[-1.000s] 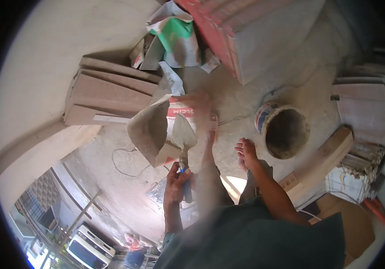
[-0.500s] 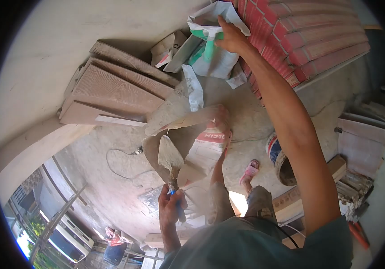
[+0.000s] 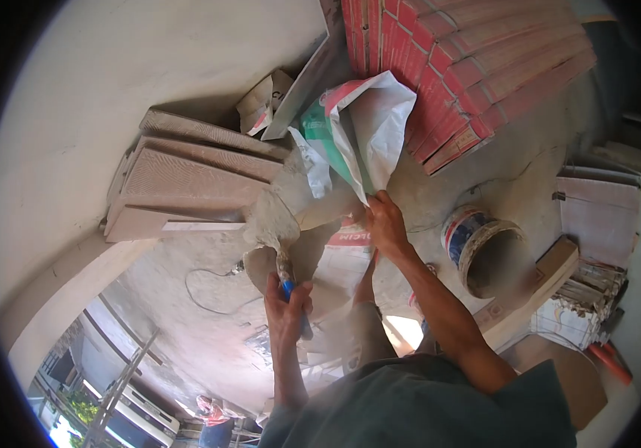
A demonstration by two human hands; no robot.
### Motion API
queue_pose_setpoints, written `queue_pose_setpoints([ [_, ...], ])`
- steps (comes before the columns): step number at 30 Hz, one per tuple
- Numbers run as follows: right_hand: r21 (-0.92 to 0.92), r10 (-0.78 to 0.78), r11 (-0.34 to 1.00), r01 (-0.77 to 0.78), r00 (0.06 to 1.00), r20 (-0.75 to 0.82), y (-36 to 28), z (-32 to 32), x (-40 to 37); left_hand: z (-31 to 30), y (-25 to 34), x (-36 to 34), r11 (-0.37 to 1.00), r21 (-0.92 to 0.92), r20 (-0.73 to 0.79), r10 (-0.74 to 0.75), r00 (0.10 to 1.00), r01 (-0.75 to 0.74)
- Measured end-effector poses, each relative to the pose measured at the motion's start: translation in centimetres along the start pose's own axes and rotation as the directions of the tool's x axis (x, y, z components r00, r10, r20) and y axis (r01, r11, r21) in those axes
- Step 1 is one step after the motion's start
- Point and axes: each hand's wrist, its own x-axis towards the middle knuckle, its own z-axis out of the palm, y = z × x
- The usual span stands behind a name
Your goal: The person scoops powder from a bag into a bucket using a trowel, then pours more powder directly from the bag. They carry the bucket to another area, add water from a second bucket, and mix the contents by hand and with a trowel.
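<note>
My left hand [image 3: 288, 305] is closed around the blue handle of a trowel [image 3: 273, 218]. The trowel's blade, coated with grey powder or mortar, points away from me. My right hand [image 3: 388, 230] pinches the near edge of a white and green sack [image 3: 389, 123], whose mouth gapes toward the upper right. Below the blade and the sack, close to my legs, stands an open paper cement bag [image 3: 344, 257] with red print. Part of that bag is covered by my hands and the trowel.
Large tiles [image 3: 193, 175] lean against the wall at left. Red tile boxes [image 3: 447, 75] are stacked at upper right. A dirty bucket [image 3: 461, 237] lies tilted on the floor at right, near a long carton [image 3: 556, 269]. A cable [image 3: 188, 287] curls across the floor at left.
My right hand has drawn the white and green sack toward me, from the boxes to near the cement bag. My left hand has raised the trowel slightly forward.
</note>
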Motion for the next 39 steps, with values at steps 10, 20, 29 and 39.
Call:
queue_pose_setpoints([
  [10, 0.018, -0.116, 0.993, 0.118, 0.990, -0.081, 1.1, 0.9, -0.5, 15.8, 0.5, 17.6, 0.845, 0.453, -0.227, 0.419, 0.879, -0.285],
  [20, 0.743, 0.553, 0.598, -0.302, 0.826, -0.109, 6.7, 2.9, 10.8, 15.6, -1.6, 20.0, 0.931, 0.162, -0.076, 0.343, 0.936, -0.328],
  [29, 0.423, 0.036, 0.866, 0.268, 0.810, -0.585, 0.5, -7.3, 8.8, 15.2, 7.0, 13.9, 0.900, -0.014, 0.020, 0.435, 0.900, -0.435],
  [39, 0.887, -0.073, 0.248, 0.388, 0.921, -0.383, 0.7, -25.9, -12.7, 16.1, 11.5, -11.1, 0.767, -0.198, 0.153, 0.639, 0.753, -0.610],
])
